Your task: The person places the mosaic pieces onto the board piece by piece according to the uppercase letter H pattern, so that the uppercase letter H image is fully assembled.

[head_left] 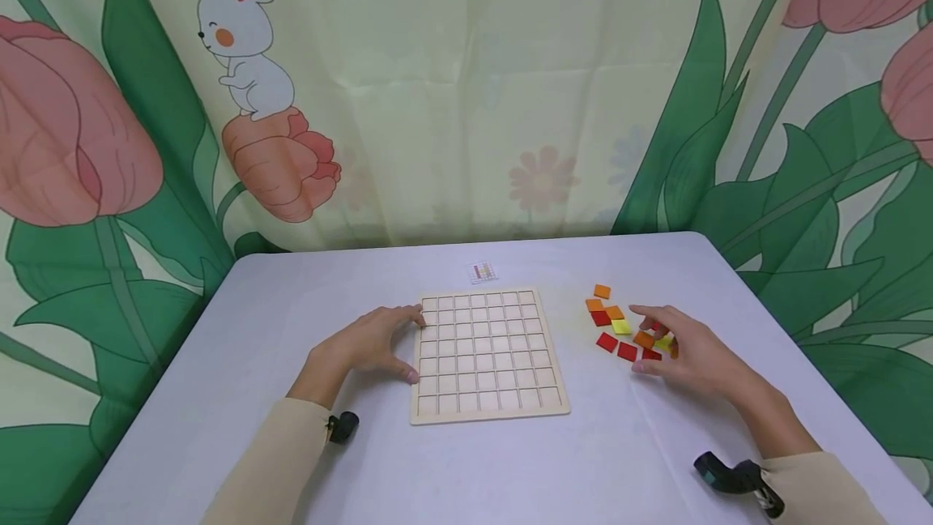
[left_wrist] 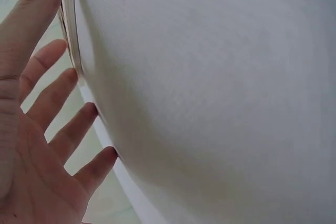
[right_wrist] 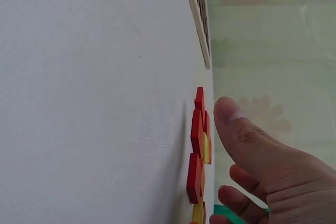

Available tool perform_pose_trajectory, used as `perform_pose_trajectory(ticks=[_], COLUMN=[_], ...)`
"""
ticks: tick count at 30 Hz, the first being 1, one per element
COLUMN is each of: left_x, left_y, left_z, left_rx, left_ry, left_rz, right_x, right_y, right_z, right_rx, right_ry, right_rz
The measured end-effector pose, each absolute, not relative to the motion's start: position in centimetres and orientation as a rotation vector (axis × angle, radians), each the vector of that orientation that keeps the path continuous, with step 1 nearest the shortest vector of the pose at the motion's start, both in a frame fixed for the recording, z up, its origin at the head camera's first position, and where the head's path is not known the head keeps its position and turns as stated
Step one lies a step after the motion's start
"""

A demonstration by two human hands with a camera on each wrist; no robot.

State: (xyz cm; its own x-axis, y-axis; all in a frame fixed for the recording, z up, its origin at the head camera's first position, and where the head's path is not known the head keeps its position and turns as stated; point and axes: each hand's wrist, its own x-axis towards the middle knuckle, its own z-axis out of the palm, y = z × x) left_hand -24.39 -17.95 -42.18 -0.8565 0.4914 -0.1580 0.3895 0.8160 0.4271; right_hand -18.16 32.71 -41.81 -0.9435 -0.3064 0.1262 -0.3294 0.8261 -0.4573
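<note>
A square wooden grid board (head_left: 484, 355) lies flat on the table. My left hand (head_left: 375, 344) rests at its left edge, thumb and fingertips touching the rim with the fingers spread; the left wrist view shows the fingers (left_wrist: 71, 135) fairly straight. To the right of the board lie several small square tiles in red (head_left: 606, 342), orange (head_left: 602, 292) and yellow (head_left: 620, 326). Just over the right part of these tiles hovers my right hand (head_left: 688, 347), thumb and fingers apart. In the right wrist view, the thumb (right_wrist: 252, 145) is beside the red tiles (right_wrist: 195, 178), with nothing gripped.
A small card (head_left: 483, 272) with a coloured grid pattern lies behind the board. White cloth covers the table (head_left: 568, 468). A printed curtain (head_left: 466, 104) with a rabbit and tulips hangs behind it.
</note>
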Motion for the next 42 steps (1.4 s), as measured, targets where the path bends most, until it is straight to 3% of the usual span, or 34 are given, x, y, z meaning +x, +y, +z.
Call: perform_pose_trajectory(ticks=[14,42], left_x=[-24.7,-24.3], left_y=[-17.7,-18.3], left_z=[-42.8,-42.7], left_rx=[0.641,0.658], left_ry=[2.729,2.735], left_rz=[0.556,0.590], right_x=[-17.1,-17.9], right_y=[34.5,33.1], right_z=[-43.0,-43.0], right_rx=[0.500,0.607], right_ry=[-2.970,-2.991], right_rz=[0.829,0.778])
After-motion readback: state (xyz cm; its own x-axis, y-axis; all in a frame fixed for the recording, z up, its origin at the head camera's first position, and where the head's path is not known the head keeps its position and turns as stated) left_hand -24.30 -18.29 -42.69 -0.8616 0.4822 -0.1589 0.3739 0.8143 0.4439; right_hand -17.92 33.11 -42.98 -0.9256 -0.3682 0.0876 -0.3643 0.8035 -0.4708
